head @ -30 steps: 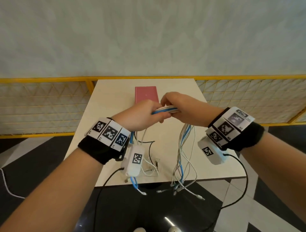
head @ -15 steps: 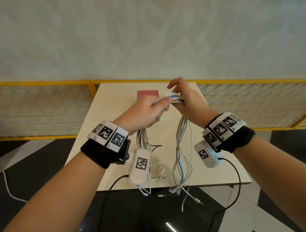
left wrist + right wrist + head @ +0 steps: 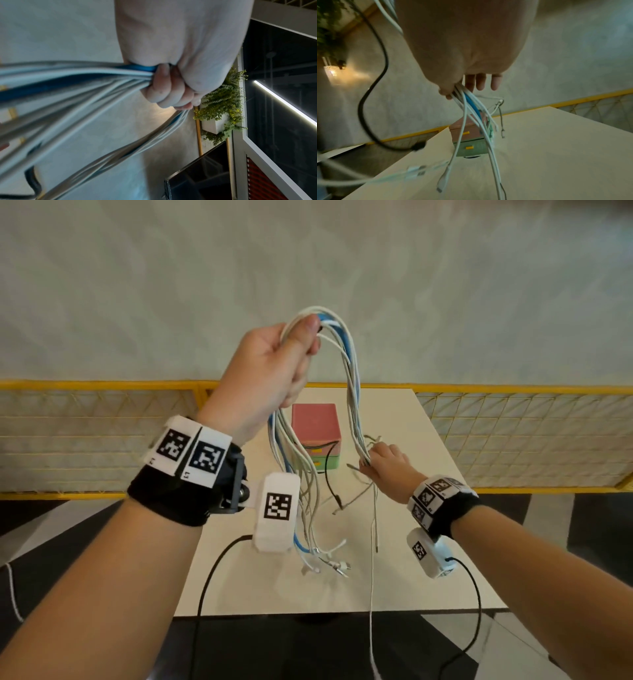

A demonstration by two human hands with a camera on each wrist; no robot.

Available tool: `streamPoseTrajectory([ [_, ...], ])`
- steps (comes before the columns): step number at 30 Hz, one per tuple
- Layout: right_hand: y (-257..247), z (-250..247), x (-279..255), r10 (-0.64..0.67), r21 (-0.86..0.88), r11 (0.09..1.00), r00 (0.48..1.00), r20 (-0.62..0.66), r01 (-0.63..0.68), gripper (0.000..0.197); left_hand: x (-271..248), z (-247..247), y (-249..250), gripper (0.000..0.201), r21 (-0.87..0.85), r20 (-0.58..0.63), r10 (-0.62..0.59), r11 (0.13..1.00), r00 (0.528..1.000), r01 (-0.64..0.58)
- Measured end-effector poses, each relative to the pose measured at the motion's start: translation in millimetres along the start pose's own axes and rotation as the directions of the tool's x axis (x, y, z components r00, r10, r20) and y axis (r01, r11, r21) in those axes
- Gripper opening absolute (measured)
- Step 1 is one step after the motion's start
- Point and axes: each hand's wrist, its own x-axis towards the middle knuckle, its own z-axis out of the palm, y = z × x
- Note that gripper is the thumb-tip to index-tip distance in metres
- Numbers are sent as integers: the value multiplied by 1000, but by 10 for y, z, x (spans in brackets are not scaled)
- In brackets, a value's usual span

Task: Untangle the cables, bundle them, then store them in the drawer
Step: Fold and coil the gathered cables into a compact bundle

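The left hand (image 3: 270, 364) is raised, fingers curled tight around the top bend of a bundle of white and blue cables (image 3: 346, 361). Lower, the right hand (image 3: 387, 463) pinches the bundle's far strand; its fingertips are hidden in the head view. Loose plug ends dangle over the cream table (image 3: 428, 542), partly blurred. Behind stands a small pink-and-green drawer box (image 3: 315, 426), both drawers closed.

White, blue and black cables (image 3: 349, 378), pink-and-green drawer box (image 3: 317, 436) with yellow handles, cream table (image 3: 428, 542).
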Motion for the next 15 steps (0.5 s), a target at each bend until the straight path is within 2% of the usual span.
streamPoseTrajectory([
  [2,25,-58,71,20,156,987,994,111,-37,23,-12,-8,-58,33,-2,-1,-1,1000,1000,1],
  [4,58,-104,111,88,295,938,951,296,-179,17,-6,-37,-87,34,-24,-14,-1,1000,1000,0],
  [6,96,-94,149,157,447,819,891,426,-359,18,5,-73,-109,33,-39,-30,-2,999,1000,1],
  [7,104,-80,171,172,519,751,880,444,-409,18,10,-88,-130,33,-38,-31,-4,999,999,3],
  [8,117,-67,215,194,548,726,887,419,-417,18,14,-106,-152,33,-34,-26,-7,999,1000,6],
  [10,189,-86,370,239,403,860,945,225,-313,15,27,-147,-207,33,-29,-1,-16,999,1000,16],
  [12,258,-181,516,225,260,942,974,-28,-210,14,50,-203,-276,32,-21,22,-33,999,999,34],
  [13,288,-267,574,197,258,952,975,-108,-164,21,60,-228,-311,32,-13,28,-48,999,998,49],
  [15,343,-474,670,150,274,955,981,-124,-112,51,80,-246,-393,33,19,26,-96,995,995,95],
])
